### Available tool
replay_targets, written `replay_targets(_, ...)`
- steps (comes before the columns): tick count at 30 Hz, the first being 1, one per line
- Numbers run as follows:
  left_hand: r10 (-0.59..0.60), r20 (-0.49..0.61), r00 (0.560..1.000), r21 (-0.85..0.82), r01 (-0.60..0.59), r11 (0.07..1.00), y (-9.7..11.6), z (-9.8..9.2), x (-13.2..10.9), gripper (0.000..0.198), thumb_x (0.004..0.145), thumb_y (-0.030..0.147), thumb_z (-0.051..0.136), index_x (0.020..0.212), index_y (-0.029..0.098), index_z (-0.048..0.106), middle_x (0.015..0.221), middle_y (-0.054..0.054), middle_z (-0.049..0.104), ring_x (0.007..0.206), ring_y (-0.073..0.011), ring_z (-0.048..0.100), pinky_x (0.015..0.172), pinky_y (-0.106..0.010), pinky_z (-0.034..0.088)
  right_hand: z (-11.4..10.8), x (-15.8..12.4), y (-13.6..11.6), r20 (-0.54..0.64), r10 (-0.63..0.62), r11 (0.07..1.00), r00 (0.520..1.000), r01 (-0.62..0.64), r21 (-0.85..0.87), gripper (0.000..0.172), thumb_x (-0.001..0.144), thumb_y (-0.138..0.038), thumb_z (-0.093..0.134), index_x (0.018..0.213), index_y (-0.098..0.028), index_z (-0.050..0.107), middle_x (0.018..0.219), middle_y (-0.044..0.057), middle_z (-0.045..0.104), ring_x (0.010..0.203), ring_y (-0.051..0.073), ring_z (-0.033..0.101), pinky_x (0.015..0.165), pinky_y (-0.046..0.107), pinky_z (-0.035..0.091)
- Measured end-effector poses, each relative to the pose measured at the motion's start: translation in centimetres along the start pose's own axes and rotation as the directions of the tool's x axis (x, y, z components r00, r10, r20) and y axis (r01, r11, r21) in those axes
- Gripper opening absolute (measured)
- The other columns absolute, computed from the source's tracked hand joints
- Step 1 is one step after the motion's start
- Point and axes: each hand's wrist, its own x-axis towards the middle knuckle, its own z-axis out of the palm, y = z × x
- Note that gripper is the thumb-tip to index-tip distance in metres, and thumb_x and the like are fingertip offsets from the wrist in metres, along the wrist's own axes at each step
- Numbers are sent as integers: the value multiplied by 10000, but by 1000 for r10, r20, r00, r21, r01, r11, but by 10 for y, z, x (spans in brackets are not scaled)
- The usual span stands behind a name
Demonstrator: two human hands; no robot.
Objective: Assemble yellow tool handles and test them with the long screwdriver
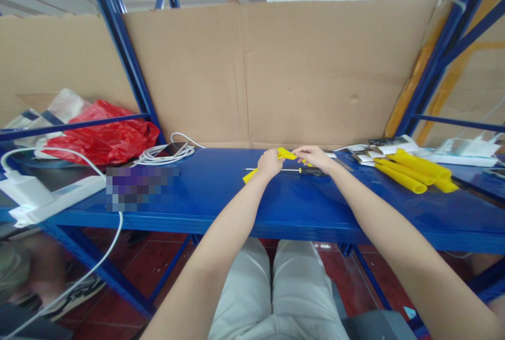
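Observation:
My left hand is closed round a yellow tube-like piece. One end of the piece shows past my fingers and another yellow part comes out below the hand at the left. My right hand is beside it, fingers pinched close to the end of the piece. A bit of yellow shows under those fingertips, but what they hold is too small to make out. Beneath both hands a screwdriver lies on the blue table, its thin shaft pointing left.
Several yellow tubes lie at the right beside small boxes. At the left are a white power strip, a red plastic bag and a coiled white cable. Cardboard walls the back between blue posts.

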Motion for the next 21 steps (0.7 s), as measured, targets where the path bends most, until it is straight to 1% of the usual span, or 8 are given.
replay_targets(2, 9, 11, 1000, 15, -9, 1000, 1, 1, 0, 238, 845, 201, 720, 1082, 186, 740, 1190, -133, 715, 1221, -273, 606, 1023, -318, 436, -12, 3, 5, -60, 36, 993, 998, -42, -110, 194, 873, -148, 569, 918, -155, 757, 907, 77, 757, 755, 149, 686, 648, 224, 520)
replay_targets(4, 12, 17, 1000, 13, -12, 1000, 1, 1, 0, 228, 850, 208, 720, 1075, 180, 739, 1188, -136, 715, 1208, -275, 614, 1019, -320, 440, -28, 5, 15, -235, 75, 943, 969, -146, -300, 224, 876, -137, 544, 914, -136, 765, 953, 124, 757, 885, 216, 711, 761, 282, 543)
replay_targets(6, 16, 21, 1000, 9, -16, 1000, 1, 2, 0, 208, 851, 210, 722, 1056, 183, 742, 1178, -135, 718, 1195, -279, 621, 1017, -327, 445, -46, 6, 28, -435, 77, 826, 897, -302, -476, 261, 885, -147, 520, 953, -125, 771, 1029, 183, 742, 1047, 287, 690, 881, 345, 528)
replay_targets(8, 28, 25, 999, 6, -28, 1000, 0, 3, 0, 187, 851, 203, 723, 1035, 187, 746, 1165, -135, 722, 1197, -285, 620, 1019, -335, 447, -61, 4, 43, -532, 169, 717, 830, -474, -511, 308, 889, -165, 516, 1061, -71, 754, 1118, 255, 705, 1129, 343, 658, 936, 413, 514)
replay_targets(11, 47, 21, 999, -23, -47, 999, 0, 4, 0, 157, 851, 197, 722, 1005, 198, 752, 1139, -126, 730, 1218, -290, 610, 1027, -338, 447, -74, 0, 61, -568, 289, 603, 771, -607, -518, 454, 845, -251, 642, 1234, -21, 679, 1263, 312, 626, 1245, 396, 577, 997, 493, 482)
replay_targets(14, 59, 20, 998, -30, -58, 998, -1, 5, -1, 147, 848, 199, 727, 992, 195, 754, 1125, -129, 734, 1213, -296, 616, 1029, -342, 449, -78, -2, 73, -556, 375, 558, 742, -659, -504, 597, 840, -433, 676, 1292, -44, 649, 1328, 317, 580, 1303, 403, 522, 1025, 526, 457)
replay_targets(19, 103, 37, 994, 57, -105, 993, -2, 6, 0, 167, 851, 220, 729, 1012, 182, 752, 1130, -140, 732, 1181, -294, 639, 1014, -339, 466, -80, 5, 91, -521, 428, 569, 738, -668, -479, 622, 849, -531, 642, 1315, -118, 637, 1336, 279, 593, 1268, 380, 561, 1005, 521, 468)
replay_targets(21, 116, 45, 992, 82, -119, 989, -3, 6, 0, 173, 849, 220, 732, 1015, 177, 753, 1130, -145, 732, 1171, -294, 646, 1008, -335, 472, -82, 8, 99, -525, 346, 613, 778, -611, -501, 590, 839, -530, 651, 1258, -114, 667, 1266, 280, 632, 1202, 386, 606, 960, 532, 489)
